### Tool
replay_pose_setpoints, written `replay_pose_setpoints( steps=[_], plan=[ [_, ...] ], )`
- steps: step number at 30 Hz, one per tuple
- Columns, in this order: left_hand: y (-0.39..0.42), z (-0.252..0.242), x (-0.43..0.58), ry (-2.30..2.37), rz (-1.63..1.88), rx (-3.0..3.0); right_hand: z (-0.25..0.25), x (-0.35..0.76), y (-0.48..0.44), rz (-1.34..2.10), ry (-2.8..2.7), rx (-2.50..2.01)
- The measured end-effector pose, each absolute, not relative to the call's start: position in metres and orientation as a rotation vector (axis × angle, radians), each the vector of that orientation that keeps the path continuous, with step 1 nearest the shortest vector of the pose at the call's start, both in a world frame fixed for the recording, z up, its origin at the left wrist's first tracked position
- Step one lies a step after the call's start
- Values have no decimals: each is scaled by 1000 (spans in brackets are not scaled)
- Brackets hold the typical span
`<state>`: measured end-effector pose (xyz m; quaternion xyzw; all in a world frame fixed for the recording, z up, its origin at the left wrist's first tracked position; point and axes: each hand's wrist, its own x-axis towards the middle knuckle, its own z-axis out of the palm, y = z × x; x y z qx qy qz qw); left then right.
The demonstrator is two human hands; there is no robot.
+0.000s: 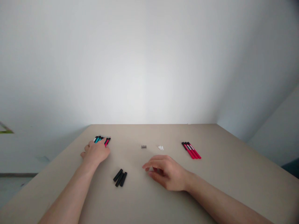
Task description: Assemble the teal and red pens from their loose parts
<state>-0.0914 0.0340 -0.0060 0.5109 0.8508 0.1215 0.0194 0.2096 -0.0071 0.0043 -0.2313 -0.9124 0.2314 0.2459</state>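
My left hand (97, 152) reaches over a row of slim pens at the table's far left. Its fingers are spread, with the index finger and thumb at a pink-and-black pen (106, 142); part of the row is hidden under the hand. Teal-and-black pens (98, 139) lie beside it. Nearer the middle, my right hand (167, 172) hovers over or rests on the table, fingers curved and thumb apart. Three black tubes (120, 178), like pen caps or barrels, lie between my hands. Beyond my right hand are small grey cone-shaped pieces (144, 147) and small white pieces (161, 147).
Three red-and-black pen barrels (191, 150) with white labels lie side by side at the right. The beige table (229, 155) backs onto a pale wall (144, 68). Another wall stands to the right, and the floor shows at the left.
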Motion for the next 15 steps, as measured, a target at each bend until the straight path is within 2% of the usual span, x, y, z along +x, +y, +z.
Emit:
replay_pose_setpoints(
  steps=[9,15],
  plan=[
    [32,-3,-87,2703,276,1505,6,210,-8,617,-2474,-625],
    [33,-4,-87,2708,243,1516,0,213,2,383,-2429,-846]
  ],
)
